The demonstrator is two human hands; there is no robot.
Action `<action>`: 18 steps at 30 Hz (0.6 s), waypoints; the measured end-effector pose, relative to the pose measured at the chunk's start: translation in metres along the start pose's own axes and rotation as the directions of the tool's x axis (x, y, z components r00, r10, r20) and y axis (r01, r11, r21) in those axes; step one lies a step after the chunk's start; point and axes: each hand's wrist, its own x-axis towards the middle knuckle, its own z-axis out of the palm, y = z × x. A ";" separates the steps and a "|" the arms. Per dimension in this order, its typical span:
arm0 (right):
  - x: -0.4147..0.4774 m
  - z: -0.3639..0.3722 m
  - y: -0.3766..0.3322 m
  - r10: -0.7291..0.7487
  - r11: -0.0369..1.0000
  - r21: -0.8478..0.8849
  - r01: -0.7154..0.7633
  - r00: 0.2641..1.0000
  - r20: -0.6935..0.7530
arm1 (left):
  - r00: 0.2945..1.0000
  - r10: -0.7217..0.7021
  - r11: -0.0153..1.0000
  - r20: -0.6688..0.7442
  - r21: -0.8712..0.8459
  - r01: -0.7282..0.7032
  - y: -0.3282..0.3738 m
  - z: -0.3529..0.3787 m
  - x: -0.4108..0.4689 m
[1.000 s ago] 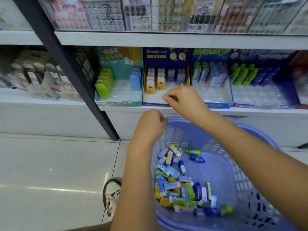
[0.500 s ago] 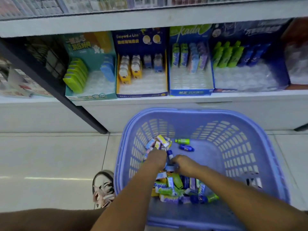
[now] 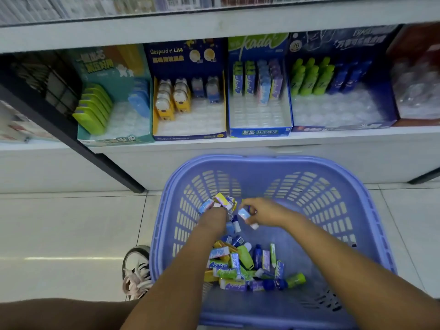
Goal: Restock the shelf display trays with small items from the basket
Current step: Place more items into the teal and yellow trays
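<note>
Right hand [image 3: 264,211] pinched round a small blue box [image 3: 244,214] in the basket [image 3: 333,166], left hand [image 3: 213,220] just beside, its grip hidden.

The dark blue display tray [image 3: 185,65] carried "Gaspard et Lisa" on its back card. The blue-and-green tray [image 3: 258,44] read "kada" on top and "解压 开关橡皮" on its front lip. Upright boxes [image 3: 238,84] in it and loose boxes [image 3: 232,285] in the basket [image 3: 262,160] bore "kada". The navy tray [image 3: 333,46] showed "30" on a round badge [image 3: 296,45]

Glossy pale floor tiles [image 3: 59,234] meet white shelving [image 3: 214,27] braced by a black upright [image 3: 119,175].
</note>
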 end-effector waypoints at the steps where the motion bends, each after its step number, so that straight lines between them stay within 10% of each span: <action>1: -0.004 -0.016 -0.009 -0.019 0.999 -0.027 0.019 1.000 -0.013 | 0.999 -0.001 0.996 -0.037 -0.092 -0.002 -0.001 -0.008 -0.002; 6: -0.041 -0.093 -0.067 -0.162 0.985 0.032 0.172 0.966 -0.200 | 0.978 -0.080 0.716 -0.192 -0.694 -0.077 0.003 -0.063 -0.027; 13: -0.069 -0.150 -0.115 -0.178 0.901 0.126 0.415 0.619 -0.765 | 0.920 0.059 0.408 -0.387 -0.832 -0.376 0.021 -0.137 -0.069; 18: -0.056 -0.189 -0.108 -0.113 0.943 0.023 0.332 0.385 -0.916 | 0.878 0.081 0.165 -0.472 -0.862 -0.479 0.035 -0.150 -0.089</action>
